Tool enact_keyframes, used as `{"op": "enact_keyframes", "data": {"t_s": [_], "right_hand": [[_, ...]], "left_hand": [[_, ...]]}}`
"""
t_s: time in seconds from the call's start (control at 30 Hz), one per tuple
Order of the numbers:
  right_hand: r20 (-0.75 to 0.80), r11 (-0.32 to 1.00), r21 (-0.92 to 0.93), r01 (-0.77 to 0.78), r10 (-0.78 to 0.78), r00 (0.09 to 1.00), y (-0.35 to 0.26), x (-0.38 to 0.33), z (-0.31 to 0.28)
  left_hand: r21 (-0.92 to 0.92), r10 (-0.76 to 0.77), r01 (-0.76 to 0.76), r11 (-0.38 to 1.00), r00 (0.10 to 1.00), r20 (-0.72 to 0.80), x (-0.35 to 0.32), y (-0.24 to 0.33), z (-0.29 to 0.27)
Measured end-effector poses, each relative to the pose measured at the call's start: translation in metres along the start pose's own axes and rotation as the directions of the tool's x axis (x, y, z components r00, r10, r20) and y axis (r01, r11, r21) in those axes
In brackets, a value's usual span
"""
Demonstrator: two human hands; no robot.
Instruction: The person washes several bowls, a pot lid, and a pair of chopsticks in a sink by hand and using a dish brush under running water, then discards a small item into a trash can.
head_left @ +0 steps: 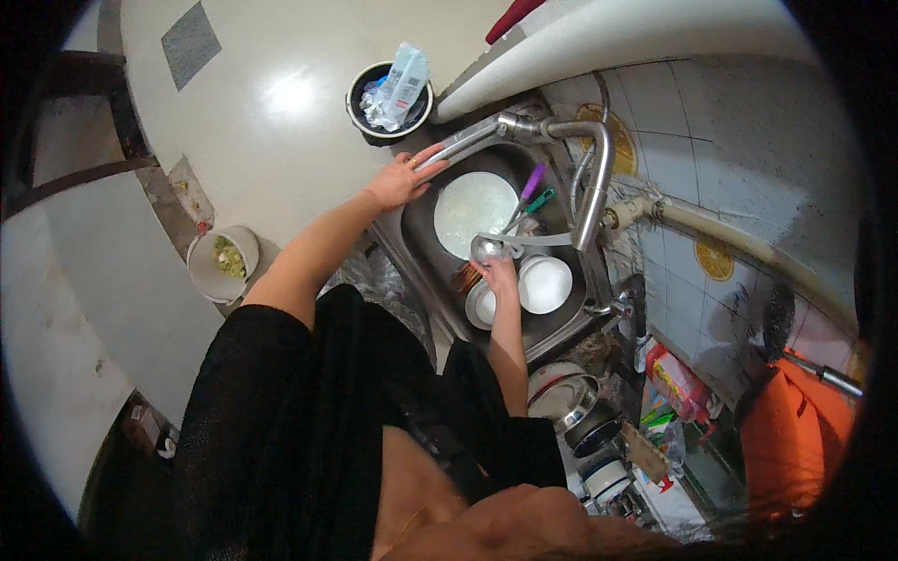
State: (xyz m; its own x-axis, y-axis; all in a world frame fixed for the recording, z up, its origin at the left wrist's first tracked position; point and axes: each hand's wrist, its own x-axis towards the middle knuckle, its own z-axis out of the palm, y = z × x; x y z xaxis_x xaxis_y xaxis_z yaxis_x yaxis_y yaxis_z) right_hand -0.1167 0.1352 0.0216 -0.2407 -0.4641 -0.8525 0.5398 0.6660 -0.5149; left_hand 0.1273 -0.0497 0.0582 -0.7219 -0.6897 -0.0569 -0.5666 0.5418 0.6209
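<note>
My left hand lies with fingers apart on the metal edge at the far left of the steel sink, holding nothing. Down in the basin my right hand is closed on a shiny, rounded metal utensil, possibly a ladle head. A whitish stream runs from the faucet onto it. Close by, a purple handle and a green handle stick up. A large white round dish sits beyond that hand, and white bowls stand beside it. Some brown sticks, partly hidden, lie near my wrist.
A black bin with crumpled packaging stands beyond the sink. At left is a white bucket holding greenish scraps. Pots and lids crowd the right side near an orange cloth. Pipes run along the tiled wall.
</note>
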Motion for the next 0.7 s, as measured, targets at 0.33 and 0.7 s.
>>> {"op": "enact_keyframes", "data": {"t_s": [0.33, 0.7], "right_hand": [[-0.104, 0.873, -0.377, 0.31, -0.372, 0.922, 0.04, 0.085, -0.034], [-0.431, 0.967, 0.255, 0.019, 0.096, 0.897, 0.042, 0.097, 0.09]], "left_hand": [[-0.009, 0.013, -0.013, 1.0, 1.0, 0.016, 0.002, 0.004, -0.006], [-0.021, -0.032, 0.033, 0.999, 0.997, 0.065, -0.003, 0.003, -0.006]]}}
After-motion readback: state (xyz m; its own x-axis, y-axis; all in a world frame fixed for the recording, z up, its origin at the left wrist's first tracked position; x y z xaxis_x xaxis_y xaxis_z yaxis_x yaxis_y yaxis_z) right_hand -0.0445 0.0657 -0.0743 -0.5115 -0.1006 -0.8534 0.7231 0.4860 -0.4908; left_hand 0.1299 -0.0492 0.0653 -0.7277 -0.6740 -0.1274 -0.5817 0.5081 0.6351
